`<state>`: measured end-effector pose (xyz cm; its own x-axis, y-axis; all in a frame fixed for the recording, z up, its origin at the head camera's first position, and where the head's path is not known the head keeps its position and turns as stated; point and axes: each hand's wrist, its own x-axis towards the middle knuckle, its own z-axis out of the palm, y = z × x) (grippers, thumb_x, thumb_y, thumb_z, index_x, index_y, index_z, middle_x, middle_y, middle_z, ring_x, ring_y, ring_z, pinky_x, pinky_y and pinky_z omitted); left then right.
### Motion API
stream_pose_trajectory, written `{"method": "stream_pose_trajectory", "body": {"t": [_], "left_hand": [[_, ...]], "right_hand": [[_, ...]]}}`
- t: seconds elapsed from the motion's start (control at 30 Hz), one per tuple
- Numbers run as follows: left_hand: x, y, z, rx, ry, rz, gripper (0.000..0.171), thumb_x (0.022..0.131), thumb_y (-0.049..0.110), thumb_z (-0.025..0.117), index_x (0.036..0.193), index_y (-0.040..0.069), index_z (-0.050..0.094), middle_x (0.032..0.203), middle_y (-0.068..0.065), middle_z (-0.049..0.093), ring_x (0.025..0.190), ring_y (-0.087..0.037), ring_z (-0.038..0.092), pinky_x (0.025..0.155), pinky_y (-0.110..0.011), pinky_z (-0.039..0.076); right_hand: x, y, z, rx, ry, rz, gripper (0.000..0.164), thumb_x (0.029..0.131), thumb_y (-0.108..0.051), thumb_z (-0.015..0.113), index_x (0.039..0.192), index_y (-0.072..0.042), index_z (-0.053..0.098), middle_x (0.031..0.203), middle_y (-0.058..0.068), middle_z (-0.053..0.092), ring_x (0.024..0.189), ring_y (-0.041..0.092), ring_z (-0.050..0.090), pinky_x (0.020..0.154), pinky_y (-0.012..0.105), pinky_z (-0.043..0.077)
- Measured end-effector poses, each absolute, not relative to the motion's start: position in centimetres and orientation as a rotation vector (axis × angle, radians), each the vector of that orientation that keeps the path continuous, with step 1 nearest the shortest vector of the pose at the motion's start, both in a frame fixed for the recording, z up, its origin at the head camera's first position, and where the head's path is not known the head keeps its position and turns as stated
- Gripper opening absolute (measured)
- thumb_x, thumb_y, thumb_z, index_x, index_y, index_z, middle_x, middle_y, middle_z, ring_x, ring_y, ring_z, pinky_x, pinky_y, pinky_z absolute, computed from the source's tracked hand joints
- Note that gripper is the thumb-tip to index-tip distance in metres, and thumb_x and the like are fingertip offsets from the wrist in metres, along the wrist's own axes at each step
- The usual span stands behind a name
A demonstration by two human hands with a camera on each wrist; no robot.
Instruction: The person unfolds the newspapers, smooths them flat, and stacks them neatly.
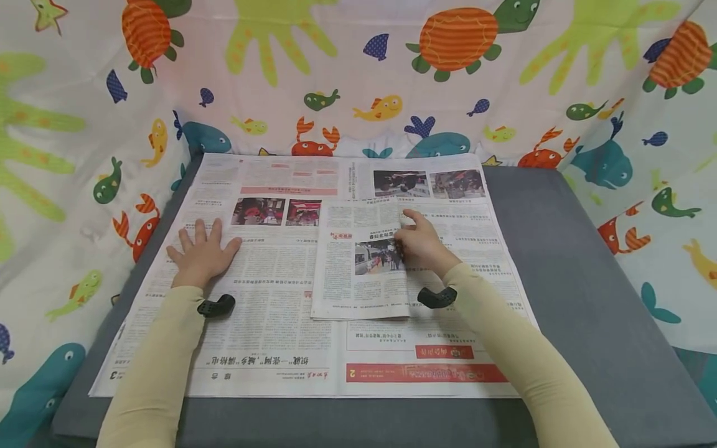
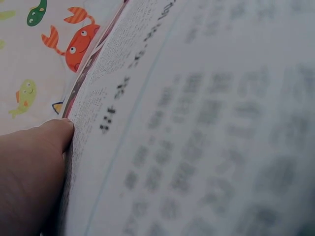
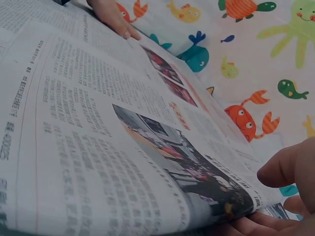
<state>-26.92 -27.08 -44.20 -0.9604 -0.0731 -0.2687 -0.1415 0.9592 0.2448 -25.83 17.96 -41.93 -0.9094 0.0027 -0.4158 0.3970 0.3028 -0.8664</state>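
Note:
A large newspaper [image 1: 269, 261] lies spread out. On its middle rests a smaller folded newspaper [image 1: 358, 289] with a colour photo of a train and people. My left hand [image 1: 203, 255] presses on the big sheet's left part with its fingers spread; its thumb [image 2: 54, 137] shows in the left wrist view. At the folded paper's right edge is my right hand [image 1: 422, 242]. In the right wrist view its curled fingers [image 3: 251, 227] reach under that edge, which bows upward, while the thumb [image 3: 275, 172] stands over the page.
Beneath the newspapers is a grey table [image 1: 538, 249], bare along the right side and the front. A white curtain [image 1: 358, 68] printed with sea animals hangs round the back and sides. Each wrist carries a black camera band [image 1: 437, 297].

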Motion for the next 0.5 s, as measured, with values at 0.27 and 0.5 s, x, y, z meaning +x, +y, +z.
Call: {"method": "stream_pose_trajectory", "body": {"t": [0.27, 0.5], "left_hand": [[-27.1, -27.2, -43.7, -0.173, 2.847, 0.397, 0.093, 0.1, 0.065, 0.037, 0.163, 0.006, 0.001, 0.164, -0.036, -0.011, 0.146, -0.067, -0.017, 0.108, -0.086, -0.009], [-26.5, -24.3, -41.4, -0.083, 2.916, 0.437, 0.08, 0.104, 0.055, 0.04, 0.162, 0.004, 0.018, 0.164, -0.039, 0.0, 0.147, -0.068, -0.009, 0.115, -0.08, -0.006]], "right_hand": [[-25.8, 19.3, -40.9, 0.334, 2.217, -1.724, 0.074, 0.101, -0.012, 0.055, 0.165, -0.016, 0.017, 0.159, 0.022, 0.04, 0.135, 0.039, 0.055, 0.105, 0.047, 0.054], [-25.7, 19.1, -39.5, 0.241, 2.434, -1.602, 0.069, 0.101, -0.017, 0.059, 0.162, -0.015, 0.028, 0.158, 0.02, 0.042, 0.141, 0.038, 0.049, 0.11, 0.051, 0.048]]}}
